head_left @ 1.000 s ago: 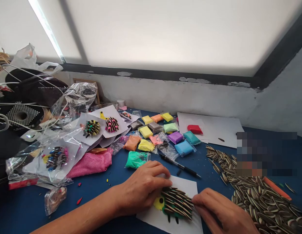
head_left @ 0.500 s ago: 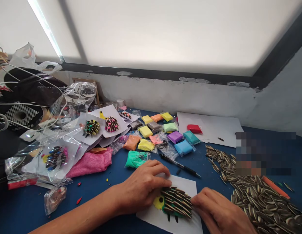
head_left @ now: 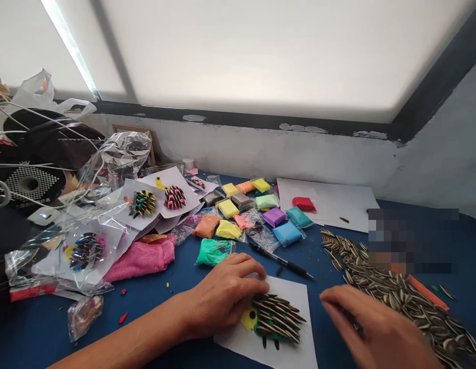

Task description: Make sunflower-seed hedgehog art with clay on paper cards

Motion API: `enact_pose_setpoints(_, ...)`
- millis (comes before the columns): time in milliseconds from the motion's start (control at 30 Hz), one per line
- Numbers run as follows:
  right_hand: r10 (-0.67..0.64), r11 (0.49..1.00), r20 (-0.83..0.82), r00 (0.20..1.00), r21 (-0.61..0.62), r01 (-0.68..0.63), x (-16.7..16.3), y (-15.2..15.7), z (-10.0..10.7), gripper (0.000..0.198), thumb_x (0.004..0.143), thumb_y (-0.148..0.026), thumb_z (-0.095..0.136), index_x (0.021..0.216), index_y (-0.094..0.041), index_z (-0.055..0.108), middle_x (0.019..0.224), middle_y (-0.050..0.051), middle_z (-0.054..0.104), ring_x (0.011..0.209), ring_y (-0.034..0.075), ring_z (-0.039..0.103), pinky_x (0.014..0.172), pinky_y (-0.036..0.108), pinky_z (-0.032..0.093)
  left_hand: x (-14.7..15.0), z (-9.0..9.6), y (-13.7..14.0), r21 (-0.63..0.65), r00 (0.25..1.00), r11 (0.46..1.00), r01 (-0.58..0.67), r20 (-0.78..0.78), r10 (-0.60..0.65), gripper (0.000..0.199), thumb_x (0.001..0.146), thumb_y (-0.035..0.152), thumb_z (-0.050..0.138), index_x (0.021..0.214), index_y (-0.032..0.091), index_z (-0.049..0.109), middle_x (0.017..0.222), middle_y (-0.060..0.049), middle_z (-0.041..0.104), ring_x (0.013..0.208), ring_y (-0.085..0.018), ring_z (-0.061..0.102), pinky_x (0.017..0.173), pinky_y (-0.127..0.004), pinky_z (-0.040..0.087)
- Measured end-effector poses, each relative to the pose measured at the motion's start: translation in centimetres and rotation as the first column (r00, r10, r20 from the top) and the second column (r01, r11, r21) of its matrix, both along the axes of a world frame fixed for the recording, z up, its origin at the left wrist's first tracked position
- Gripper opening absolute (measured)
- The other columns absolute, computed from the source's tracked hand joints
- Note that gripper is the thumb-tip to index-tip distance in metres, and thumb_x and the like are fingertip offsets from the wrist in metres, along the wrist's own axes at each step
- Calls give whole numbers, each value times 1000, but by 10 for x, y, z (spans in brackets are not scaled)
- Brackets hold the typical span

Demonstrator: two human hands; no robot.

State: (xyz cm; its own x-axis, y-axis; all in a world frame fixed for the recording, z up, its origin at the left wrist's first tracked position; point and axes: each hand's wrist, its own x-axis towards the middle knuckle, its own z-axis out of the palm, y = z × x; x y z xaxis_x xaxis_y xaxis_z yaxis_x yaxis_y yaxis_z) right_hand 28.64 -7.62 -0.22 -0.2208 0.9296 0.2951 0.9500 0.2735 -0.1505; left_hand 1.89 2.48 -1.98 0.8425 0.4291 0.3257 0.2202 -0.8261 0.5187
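A white sheet of paper (head_left: 295, 359) lies on the blue table and bears a hedgehog figure (head_left: 278, 318). Its head is yellow with a black eye, its body is green, its legs are dark, and striped sunflower seeds stand as spines. My left hand (head_left: 230, 292), fingers bent, holds the sheet down at its upper left, beside the head; its fingertips are partly hidden. To the right of the sheet, my right hand (head_left: 376, 323) is in the air with thumb and forefinger apart, and I see nothing between them. It is close to a pile of sunflower seeds (head_left: 407, 302).
Behind the sheet lie a black pen (head_left: 282, 261) and several coloured clay packets (head_left: 288, 233). Finished seed hedgehogs (head_left: 174, 197) on paper, a pink cloth (head_left: 145, 259) and plastic bags are at left. A white sheet (head_left: 326, 205) with a red packet is at the back.
My right hand has left the hedgehog's right end and moved right, toward the seeds, its fingers parting. My left hand stays on the paper. The view has shifted slightly.
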Motion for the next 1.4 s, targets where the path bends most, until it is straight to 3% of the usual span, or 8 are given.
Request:
enact_pose_setpoints(133,-194,967,99,976,184,174,28,10,-1,37,98,-38,40,88,-25,73,81,4,77,64,22,76,46,30,56,0,2,0,-2,1000,1000,5,19,-5,32,87,1,45,109,16,64,113,-9,66,100,-22,57,87,-38,47)
enact_pose_setpoints(367,-270,956,190,944,173,239,47,14,-5,47,97,-35,34,89,-19,77,92,13,77,77,29,77,45,36,56,-2,10,-2,-109,1000,994,6,12,-4,32,96,26,53,125,17,61,121,-11,64,107,-25,58,96,-43,47)
enact_pose_setpoints(533,-302,948,196,933,167,272,49,14,-6,47,94,-34,34,91,-17,78,94,15,76,84,33,75,55,43,59,-5,8,-2,-133,998,989,62,-4,-64,85,80,61,72,145,16,45,146,-17,51,132,-34,49,111,-53,37)
enact_pose_setpoints(667,-297,950,178,938,155,272,52,17,-10,46,92,-33,36,90,-16,79,94,17,75,87,35,74,62,47,59,-5,9,0,-142,993,985,96,-48,-103,95,78,63,73,151,15,36,150,-19,47,139,-37,42,115,-58,30)
enact_pose_setpoints(867,-243,968,128,962,96,232,49,17,-10,40,91,-36,42,93,-22,79,85,8,76,75,23,75,59,35,61,1,19,1,-212,965,974,78,-229,-127,92,78,62,70,150,14,39,152,-15,45,144,-37,36,118,-58,25)
enact_pose_setpoints(1033,-335,931,150,930,202,303,53,18,-7,48,91,-33,36,97,-16,80,103,17,77,94,36,74,63,48,62,2,20,1,-228,960,972,61,-253,-119,91,79,63,67,150,13,39,152,-15,44,145,-36,34,119,-58,24)
enact_pose_setpoints(1167,-301,947,153,941,167,276,55,22,-12,48,88,-32,38,94,-12,81,95,17,78,92,36,74,75,53,60,1,20,2,-226,965,972,62,-233,-116,91,79,63,67,150,12,39,152,-15,45,144,-36,35,119,-58,24)
enact_pose_setpoints(1400,-254,967,112,961,66,248,54,20,-13,38,88,-36,45,93,-20,79,86,9,77,78,27,75,60,40,61,2,18,2,-213,964,975,62,-241,-114,91,79,61,69,150,13,40,152,-14,45,144,-35,35,120,-57,23)
